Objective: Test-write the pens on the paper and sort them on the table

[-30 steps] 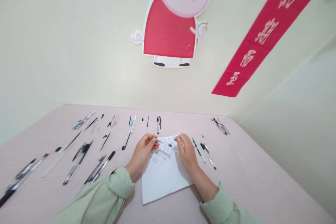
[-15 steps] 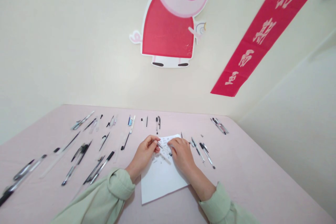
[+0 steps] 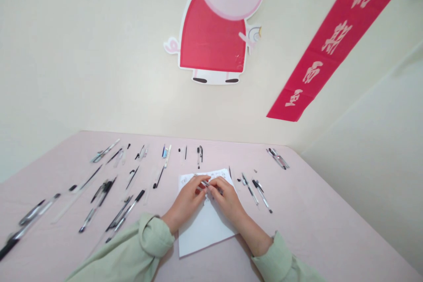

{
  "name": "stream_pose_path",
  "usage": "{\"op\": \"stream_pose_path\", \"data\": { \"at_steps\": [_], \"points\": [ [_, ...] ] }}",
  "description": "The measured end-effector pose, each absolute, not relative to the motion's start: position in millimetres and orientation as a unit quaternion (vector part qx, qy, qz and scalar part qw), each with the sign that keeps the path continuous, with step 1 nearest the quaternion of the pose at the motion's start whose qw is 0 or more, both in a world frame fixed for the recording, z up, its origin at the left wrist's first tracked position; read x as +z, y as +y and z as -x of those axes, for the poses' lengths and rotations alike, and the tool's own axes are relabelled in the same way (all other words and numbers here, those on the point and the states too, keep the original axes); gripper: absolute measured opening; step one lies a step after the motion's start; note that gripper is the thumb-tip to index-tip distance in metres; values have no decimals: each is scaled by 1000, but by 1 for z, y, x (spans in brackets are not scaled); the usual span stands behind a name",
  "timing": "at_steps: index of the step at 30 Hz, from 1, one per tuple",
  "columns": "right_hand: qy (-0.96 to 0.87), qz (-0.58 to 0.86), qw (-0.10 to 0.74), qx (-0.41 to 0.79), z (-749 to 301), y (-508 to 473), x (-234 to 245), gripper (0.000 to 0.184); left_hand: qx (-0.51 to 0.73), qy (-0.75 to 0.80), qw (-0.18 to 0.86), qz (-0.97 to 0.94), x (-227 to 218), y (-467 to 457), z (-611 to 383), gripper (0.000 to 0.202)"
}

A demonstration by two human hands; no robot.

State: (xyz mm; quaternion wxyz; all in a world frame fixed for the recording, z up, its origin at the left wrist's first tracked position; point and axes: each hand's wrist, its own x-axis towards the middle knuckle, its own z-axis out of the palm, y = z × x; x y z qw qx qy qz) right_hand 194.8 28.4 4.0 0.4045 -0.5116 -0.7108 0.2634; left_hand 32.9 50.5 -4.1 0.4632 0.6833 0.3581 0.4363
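Observation:
My left hand (image 3: 188, 200) and my right hand (image 3: 227, 199) meet over a white sheet of paper (image 3: 203, 233) with small scribbles near its far edge. Both pinch a thin clear pen (image 3: 205, 182) between their fingertips, the pen lying roughly level above the paper. Both sleeves are pale green. The paper lies flat on the pink table (image 3: 313, 229), partly covered by my hands.
Many pens and pen parts lie spread over the table: several on the left (image 3: 99, 194), a few at the back (image 3: 199, 153), a pair right of the paper (image 3: 256, 190) and another at the far right (image 3: 277, 157). A cartoon cut-out and a red banner hang on the wall.
My hands have drawn together over the paper and come slightly nearer to me, bringing the pen with them. The pens on the table have not moved.

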Motion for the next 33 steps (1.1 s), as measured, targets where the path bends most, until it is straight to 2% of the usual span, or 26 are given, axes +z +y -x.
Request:
{"op": "stream_pose_path", "data": {
  "at_steps": [6,9,12,15,19,24,28,30,33],
  "points": [
    [-651,553,449,262,-206,35,6,15,407,407,384,-722,-21,50,-33,63],
    [-571,584,500,287,-214,39,5,21,402,436,347,-727,-22,52,-32,69],
    [-524,566,540,336,-216,40,4,37,343,409,270,-801,-16,51,-33,52],
    [-519,527,553,385,-212,38,8,37,261,382,201,-864,-8,49,-35,32],
    [-482,448,599,456,-207,35,18,38,234,417,194,-857,-1,47,-35,21],
    [-463,515,603,396,-212,34,17,22,221,467,192,-834,3,46,-30,16],
    [-482,535,564,404,-214,35,8,40,202,486,193,-828,4,47,-29,16],
    [-485,534,550,421,-213,35,5,43,204,485,195,-827,4,47,-29,16],
    [-508,540,535,406,-210,35,2,28,207,485,200,-826,4,47,-29,17]
  ]
}}
